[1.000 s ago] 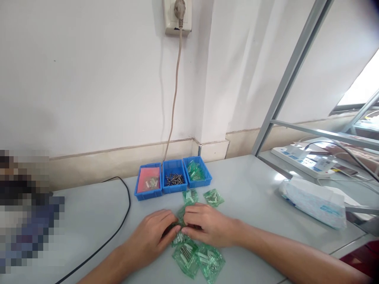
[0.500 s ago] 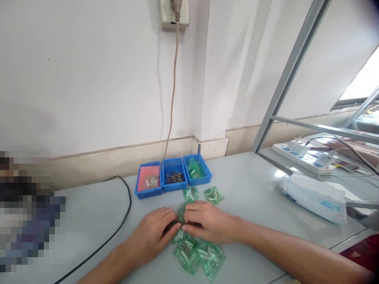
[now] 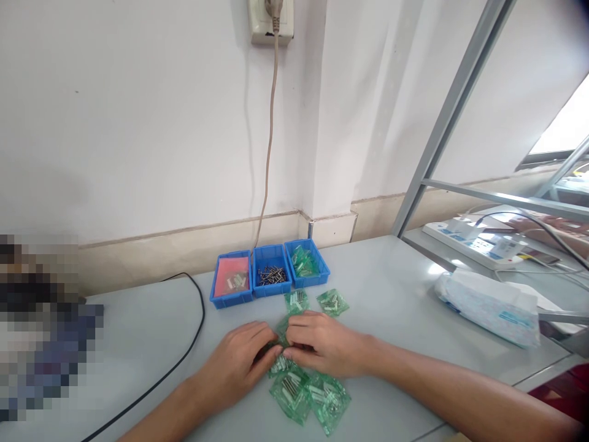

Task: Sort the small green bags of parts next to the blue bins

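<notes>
Barely anything has moved since the earlier frame: the view has tipped a little lower, and our two hands stay knuckle to knuckle over the same spot. Between them shows a crinkled packet of see-through green plastic (image 3: 282, 326), on the grey tabletop in front of the trays. Our left hand (image 3: 242, 356) has its fingers curled, thumb and fingertips drawn almost together on the packet's left side; our right hand (image 3: 319, 344) mirrors it with a similarly narrow pinch on the right (the tips are partly hidden, so we cannot tell exactly which edge each grips). We judge that working from both sides keeps the slippery film taut and steady.

Two filled green packets of white and metal pieces (image 3: 291, 391) lie near, below the hands, probably there to stay within reach. Far of the hands, three shallow blue plastic trays (image 3: 272, 291) stand side by side, seemingly to keep kinds apart: white pieces with a pink sheet (image 3: 229, 269) at left, dark metal screws (image 3: 271, 276) in the middle, green plastic bags (image 3: 304, 263) at right.
</notes>
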`<action>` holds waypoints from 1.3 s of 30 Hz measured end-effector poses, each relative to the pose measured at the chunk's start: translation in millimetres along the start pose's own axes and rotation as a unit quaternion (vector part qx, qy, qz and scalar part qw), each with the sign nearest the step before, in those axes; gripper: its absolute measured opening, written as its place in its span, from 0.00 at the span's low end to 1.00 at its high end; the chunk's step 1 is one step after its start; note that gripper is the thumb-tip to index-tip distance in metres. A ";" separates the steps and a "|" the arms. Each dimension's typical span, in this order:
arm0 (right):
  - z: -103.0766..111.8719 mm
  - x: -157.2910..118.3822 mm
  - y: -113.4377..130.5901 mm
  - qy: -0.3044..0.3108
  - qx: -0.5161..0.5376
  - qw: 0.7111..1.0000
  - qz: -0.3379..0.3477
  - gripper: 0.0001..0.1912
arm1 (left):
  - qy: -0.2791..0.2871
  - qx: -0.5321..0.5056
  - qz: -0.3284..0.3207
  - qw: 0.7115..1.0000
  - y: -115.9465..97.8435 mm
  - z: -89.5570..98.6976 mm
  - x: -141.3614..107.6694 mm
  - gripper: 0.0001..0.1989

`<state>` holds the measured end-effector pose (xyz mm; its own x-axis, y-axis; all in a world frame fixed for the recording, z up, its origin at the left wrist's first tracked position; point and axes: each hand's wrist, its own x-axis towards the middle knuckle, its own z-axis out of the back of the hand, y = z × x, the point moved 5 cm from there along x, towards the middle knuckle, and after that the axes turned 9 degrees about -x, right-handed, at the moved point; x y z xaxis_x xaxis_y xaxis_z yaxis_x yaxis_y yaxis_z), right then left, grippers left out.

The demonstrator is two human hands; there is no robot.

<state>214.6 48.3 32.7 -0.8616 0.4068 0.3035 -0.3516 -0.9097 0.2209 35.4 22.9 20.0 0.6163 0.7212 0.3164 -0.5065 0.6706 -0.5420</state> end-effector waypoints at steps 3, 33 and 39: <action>0.2 0.1 -0.1 0.000 0.005 1.000 -0.001 0.17 | 0.002 0.000 0.000 1.000 0.5 0.3 0.8 0.13; 1.9 1.2 1.0 0.009 0.003 1.000 -0.012 0.15 | -0.002 0.005 -0.001 1.000 -0.3 0.1 1.0 0.11; 1.0 0.2 0.3 0.010 0.001 1.000 -0.012 0.15 | -0.014 0.013 -0.014 1.000 -3.2 1.6 2.1 0.11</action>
<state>214.7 48.2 33.7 -0.8601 0.4274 0.2784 -0.3721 -0.8991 0.2305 37.4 22.6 23.7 0.6132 0.7061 0.3541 -0.5040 0.6949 -0.5129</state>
